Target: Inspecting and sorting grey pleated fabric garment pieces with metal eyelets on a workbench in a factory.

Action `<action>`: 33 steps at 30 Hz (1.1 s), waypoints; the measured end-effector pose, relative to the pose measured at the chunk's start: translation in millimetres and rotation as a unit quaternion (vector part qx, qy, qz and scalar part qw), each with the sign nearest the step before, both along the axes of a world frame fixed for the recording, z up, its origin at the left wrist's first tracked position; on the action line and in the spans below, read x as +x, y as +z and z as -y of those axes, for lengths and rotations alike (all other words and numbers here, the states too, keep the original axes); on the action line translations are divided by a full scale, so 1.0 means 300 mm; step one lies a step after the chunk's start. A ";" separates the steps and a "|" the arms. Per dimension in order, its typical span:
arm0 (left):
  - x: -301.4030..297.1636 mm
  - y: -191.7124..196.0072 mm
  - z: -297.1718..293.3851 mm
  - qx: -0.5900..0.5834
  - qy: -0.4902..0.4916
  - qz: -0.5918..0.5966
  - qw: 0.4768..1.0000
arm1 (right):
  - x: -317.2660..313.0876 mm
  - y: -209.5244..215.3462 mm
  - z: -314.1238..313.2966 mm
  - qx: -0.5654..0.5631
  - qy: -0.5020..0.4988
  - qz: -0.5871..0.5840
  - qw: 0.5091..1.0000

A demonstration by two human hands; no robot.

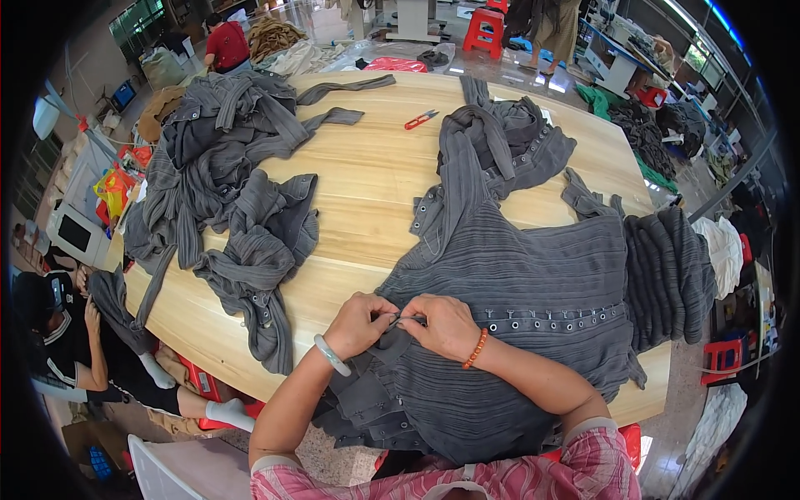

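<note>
A dark grey pleated shirt (pixel 517 258) lies across the table in front of me, a row of snap-like fasteners running along its front placket. My left hand (pixel 360 323), with a pale bangle at the wrist, pinches the edge of the shirt near its collar end. Close beside it my right hand (pixel 446 327), wearing an orange bead bracelet, pinches the same edge. The fingertips of both hands nearly meet there. Whatever small detail lies between them is too fine to make out.
Crumpled grey garments (pixel 225 167) pile up at the left of the wooden table (pixel 367 183). Red-handled thread snips (pixel 422 120) lie at its far side. Folded garments (pixel 667 275) stack at the right. Another person (pixel 67 333) sits at the left with grey cloth.
</note>
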State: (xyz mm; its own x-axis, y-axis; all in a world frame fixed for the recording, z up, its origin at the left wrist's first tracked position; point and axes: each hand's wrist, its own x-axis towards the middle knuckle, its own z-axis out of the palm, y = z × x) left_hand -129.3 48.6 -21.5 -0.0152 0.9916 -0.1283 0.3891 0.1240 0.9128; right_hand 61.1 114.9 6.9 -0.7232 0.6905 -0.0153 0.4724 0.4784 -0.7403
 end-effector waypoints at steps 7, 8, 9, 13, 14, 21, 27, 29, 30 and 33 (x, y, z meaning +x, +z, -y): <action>-0.020 -0.004 0.002 -0.075 -0.001 0.135 0.988 | -0.012 0.001 -0.039 -0.117 -0.029 0.010 0.993; -0.021 -0.005 0.003 -0.077 -0.001 0.136 0.988 | -0.016 0.008 -0.044 -0.124 -0.021 0.029 0.992; -0.022 -0.008 0.004 -0.072 -0.001 0.136 0.988 | -0.018 0.011 -0.044 -0.131 -0.013 0.048 0.990; -0.021 0.009 -0.013 -0.008 0.014 0.062 0.998 | -0.007 -0.009 -0.020 -0.013 0.006 0.072 0.997; -0.023 -0.007 -0.011 0.027 0.032 0.032 0.999 | 0.002 -0.005 -0.005 0.044 0.017 0.052 0.998; -0.002 0.044 -0.040 -0.009 -0.011 -0.044 0.999 | 0.106 0.065 0.039 0.131 0.030 0.045 0.990; 0.054 0.024 -0.109 -0.035 -0.081 -0.045 0.995 | 0.090 0.069 0.019 0.088 0.006 0.064 0.994; 0.046 0.007 -0.118 -0.060 -0.083 -0.018 0.995 | 0.087 0.051 0.010 0.079 -0.007 0.044 0.996; 0.041 0.002 -0.111 -0.062 -0.075 0.017 0.995 | 0.084 0.046 0.003 0.080 -0.007 0.044 0.996; 0.049 0.006 -0.104 -0.073 -0.077 0.084 0.991 | 0.085 0.032 -0.024 0.042 -0.033 0.039 0.998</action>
State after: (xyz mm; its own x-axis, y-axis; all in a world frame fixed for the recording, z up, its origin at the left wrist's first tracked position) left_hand -114.5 79.7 -19.8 0.1694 0.9513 -0.2575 0.2576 0.2094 0.9433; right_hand 86.7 122.1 16.6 -0.6756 0.7372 -0.0099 0.5596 0.5041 -0.6578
